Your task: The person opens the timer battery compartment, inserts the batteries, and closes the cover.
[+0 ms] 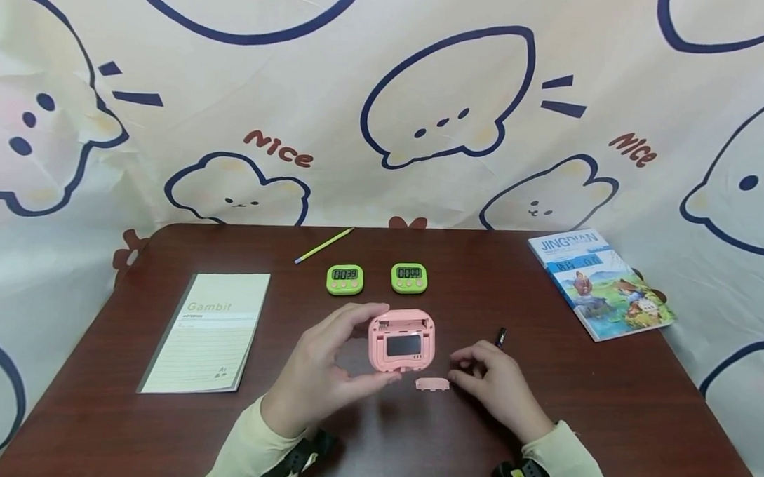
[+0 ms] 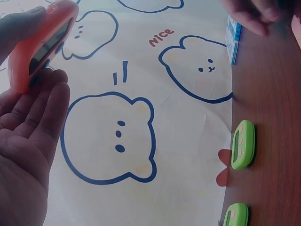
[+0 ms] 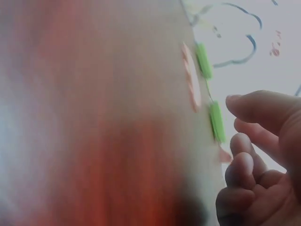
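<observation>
My left hand [image 1: 327,363] grips a pink digital timer [image 1: 401,369] by its left side, fingers over the top and thumb underneath. The timer's slot at the top is uncovered, with a bit of metal inside, and a small grey screen sits below. In the left wrist view the timer [image 2: 70,14] stands tilted between thumb and fingers. A pink battery cover [image 1: 432,384] lies on the table under it. Just right of the cover is my right hand [image 1: 494,376], fingers loosely bent and holding nothing. Beyond its knuckles lies a small black battery [image 1: 501,337].
Two green timers [image 1: 345,280] stand behind the pink one, a green pencil [image 1: 323,245] farther back. A notebook [image 1: 211,338] lies at left, and a picture-covered book [image 1: 601,285] at the right edge of the brown table [image 1: 134,286]. A patterned cloth [image 1: 336,89] hangs behind.
</observation>
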Demonstrator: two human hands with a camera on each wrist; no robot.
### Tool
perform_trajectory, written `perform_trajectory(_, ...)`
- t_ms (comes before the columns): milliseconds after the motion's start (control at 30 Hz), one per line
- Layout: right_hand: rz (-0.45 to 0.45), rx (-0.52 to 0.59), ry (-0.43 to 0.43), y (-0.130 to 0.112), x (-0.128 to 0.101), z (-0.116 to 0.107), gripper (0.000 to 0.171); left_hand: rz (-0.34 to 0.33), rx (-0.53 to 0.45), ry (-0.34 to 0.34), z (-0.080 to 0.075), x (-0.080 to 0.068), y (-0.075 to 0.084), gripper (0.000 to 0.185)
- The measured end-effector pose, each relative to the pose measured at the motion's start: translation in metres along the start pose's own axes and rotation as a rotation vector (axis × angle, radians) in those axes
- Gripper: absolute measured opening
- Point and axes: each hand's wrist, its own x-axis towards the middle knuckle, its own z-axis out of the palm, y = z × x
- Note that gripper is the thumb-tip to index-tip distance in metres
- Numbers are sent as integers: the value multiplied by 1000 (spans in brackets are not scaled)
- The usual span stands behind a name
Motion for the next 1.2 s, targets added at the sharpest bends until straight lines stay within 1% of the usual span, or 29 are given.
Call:
perform_trajectory(133, 51, 0, 87, 11, 4, -13, 16, -8, -7, -4, 0, 1, 1, 79)
perform_trajectory(267, 110, -24, 131, 21, 8, -29, 18, 6, -9, 3, 0, 1, 1, 79)
perform_trajectory(333, 149, -47, 135, 26, 12, -36, 22, 17, -5, 14, -1, 0, 0, 79)
perform_trajectory(433, 204, -92, 107, 31, 18, -44, 30, 23, 0, 26, -2, 0, 0, 79)
perform_trajectory(533, 238, -144, 49, 33, 23, -48, 35, 20, -4, 26, -3, -1, -1, 79)
perform_trajectory(567, 248, -155, 29, 34, 25, -49, 34, 15, -7, 24, -3, -1, -1, 79)
perform_trajectory(633, 265, -171, -3, 34, 27, -49, 30, 26, -12, 26, -3, 0, -1, 78)
perform_trajectory(733, 277, -185, -12, 33, 27, -48, 22, 40, -17, 32, -2, 1, -1, 78)
perform_trajectory(800, 263, -197, 11, 29, 26, -47, 19, 41, -22, 32, -2, 1, -1, 77)
perform_trajectory(867, 226, -198, 53, 25, 24, -46, 17, 27, -25, 25, -2, 1, -1, 77)
perform_trajectory(933, 170, -185, 105, 18, 22, -45, 15, 12, -27, 19, -2, 1, -1, 77)
perform_trajectory(1067, 36, -129, 213, 2, 19, -44, 14, 14, -25, 23, -2, 1, -1, 78)
perform_trajectory(1133, -29, -89, 261, -7, 18, -45, 16, 20, -50, 29, -2, 1, -1, 78)
perform_trajectory(1200, -89, -39, 295, -19, 18, -47, 18, 24, -95, 32, -1, 1, -1, 77)
